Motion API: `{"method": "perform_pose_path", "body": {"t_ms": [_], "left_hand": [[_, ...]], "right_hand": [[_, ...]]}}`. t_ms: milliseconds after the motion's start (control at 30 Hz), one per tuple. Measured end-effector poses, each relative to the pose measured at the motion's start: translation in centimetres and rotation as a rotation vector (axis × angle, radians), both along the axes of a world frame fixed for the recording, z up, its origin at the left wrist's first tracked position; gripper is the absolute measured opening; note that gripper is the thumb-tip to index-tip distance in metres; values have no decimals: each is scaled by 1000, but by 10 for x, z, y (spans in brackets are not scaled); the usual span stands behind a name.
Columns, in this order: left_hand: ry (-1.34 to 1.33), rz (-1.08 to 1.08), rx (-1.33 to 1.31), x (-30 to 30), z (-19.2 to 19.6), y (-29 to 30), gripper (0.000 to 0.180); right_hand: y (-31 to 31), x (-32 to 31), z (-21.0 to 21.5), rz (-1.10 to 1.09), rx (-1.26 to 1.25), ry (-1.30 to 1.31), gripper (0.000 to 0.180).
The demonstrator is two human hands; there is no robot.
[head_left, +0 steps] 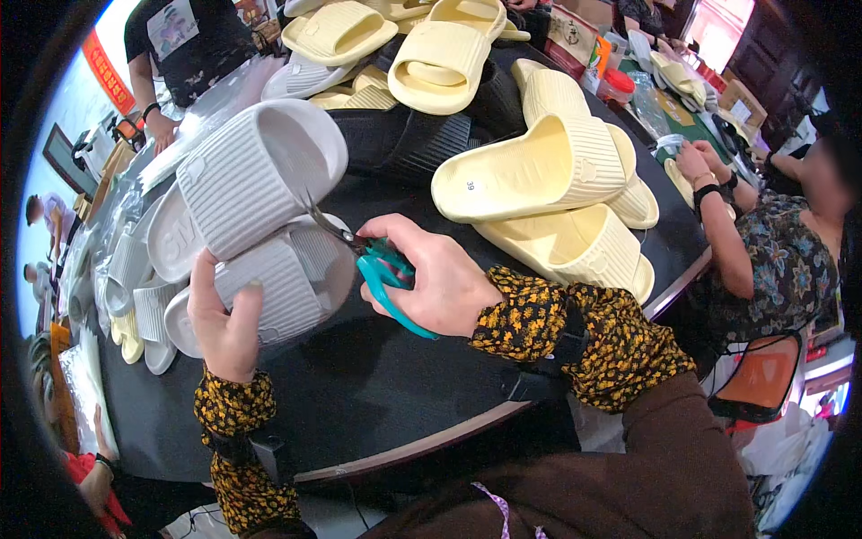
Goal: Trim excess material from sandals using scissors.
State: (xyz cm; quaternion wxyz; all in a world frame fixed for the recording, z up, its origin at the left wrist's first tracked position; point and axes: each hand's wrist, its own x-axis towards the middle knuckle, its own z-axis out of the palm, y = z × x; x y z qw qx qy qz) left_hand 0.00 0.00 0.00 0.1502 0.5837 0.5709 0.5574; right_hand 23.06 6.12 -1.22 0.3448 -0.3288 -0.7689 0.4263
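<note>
A pair of light grey slide slippers lies close together at the left: the upper slipper (238, 175) has a broad ribbed strap, and the lower slipper (269, 292) partly overlaps it. My left hand (224, 323) grips them at the near side, thumb over the lower strap and fingers between the two. In my right hand (444, 283) are scissors (384, 296) with teal handles, the fingers curled through and around the loops. Their dark, narrow blades reach the strap edge of the upper slipper, the tips slightly parted. Whether they touch any thread is too small to tell.
Cream slippers (539, 171) are stacked right of my hands, with more cream slippers (440, 67) heaped beyond over black slippers (386, 139). More grey slippers (157, 323) line the left side of the black table (377, 395). Co-workers stand or sit around it; one (777, 242) handles slippers at the right.
</note>
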Motion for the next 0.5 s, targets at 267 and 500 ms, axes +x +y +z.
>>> {"method": "perform_pose_path", "body": {"t_ms": [267, 500], "left_hand": [[-72, -116, -82, 5, 0, 0, 44], [15, -96, -75, 3, 0, 2, 38]], "right_hand": [[3, 1, -1, 7, 8, 25, 39], [3, 2, -1, 18, 43, 73, 37]]}}
